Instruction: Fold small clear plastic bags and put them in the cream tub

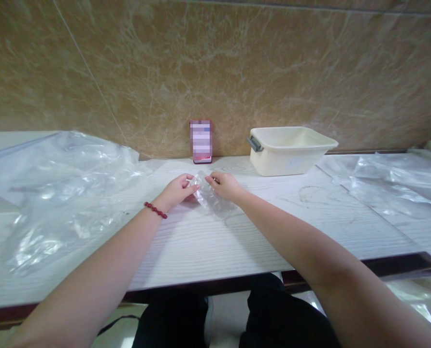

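Note:
A small clear plastic bag (pixel 212 199) lies on the white table (pixel 208 241), its top edge lifted between both hands. My left hand (pixel 177 191) pinches the bag's upper left edge; a red bead bracelet (pixel 155 210) sits on that wrist. My right hand (pixel 225 186) pinches the upper right edge, fingers curled. The bag's lower part rests on the table under my right wrist.
A large heap of clear plastic bags (pixel 66 188) covers the table's left side. More clear plastic sheets (pixel 393 188) lie at the right. A cream tub (pixel 290 150) with a grey handle stands at the back right. A pink phone (pixel 201 141) leans on the marble wall.

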Demonstrator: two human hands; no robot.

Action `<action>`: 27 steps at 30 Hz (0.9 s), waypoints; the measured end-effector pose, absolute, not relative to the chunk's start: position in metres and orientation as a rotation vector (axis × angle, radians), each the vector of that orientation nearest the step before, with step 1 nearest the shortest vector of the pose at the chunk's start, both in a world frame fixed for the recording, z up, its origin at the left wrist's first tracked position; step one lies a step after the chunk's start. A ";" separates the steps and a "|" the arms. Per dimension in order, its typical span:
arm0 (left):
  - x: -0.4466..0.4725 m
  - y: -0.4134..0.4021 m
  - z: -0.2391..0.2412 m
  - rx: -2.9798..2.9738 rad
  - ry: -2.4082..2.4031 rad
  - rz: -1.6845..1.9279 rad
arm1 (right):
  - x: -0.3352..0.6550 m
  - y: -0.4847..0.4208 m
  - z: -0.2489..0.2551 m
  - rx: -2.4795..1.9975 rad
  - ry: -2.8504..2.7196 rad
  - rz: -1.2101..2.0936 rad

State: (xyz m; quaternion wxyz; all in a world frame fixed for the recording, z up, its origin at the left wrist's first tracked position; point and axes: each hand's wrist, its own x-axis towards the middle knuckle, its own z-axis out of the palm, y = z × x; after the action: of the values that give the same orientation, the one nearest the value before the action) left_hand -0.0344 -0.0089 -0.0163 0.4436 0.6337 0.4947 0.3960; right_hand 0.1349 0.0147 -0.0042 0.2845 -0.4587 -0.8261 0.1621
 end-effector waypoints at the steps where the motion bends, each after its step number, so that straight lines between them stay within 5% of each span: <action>1: -0.034 -0.008 -0.017 1.577 1.221 1.035 | 0.135 0.015 -0.004 -1.244 -2.201 0.440; 12: -0.026 -0.011 -0.011 1.224 1.021 1.275 | 0.136 0.019 -0.005 -1.327 -2.004 0.501; 27: -0.008 -0.018 -0.012 0.953 1.027 1.088 | 0.129 0.017 -0.013 -1.292 -1.949 0.612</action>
State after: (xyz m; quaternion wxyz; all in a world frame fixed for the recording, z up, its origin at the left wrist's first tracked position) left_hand -0.0076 -0.0177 -0.0119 0.6319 0.4163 0.4487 0.4756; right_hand 0.1285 0.0166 -0.0130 0.3543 -0.4996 -0.7542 0.2367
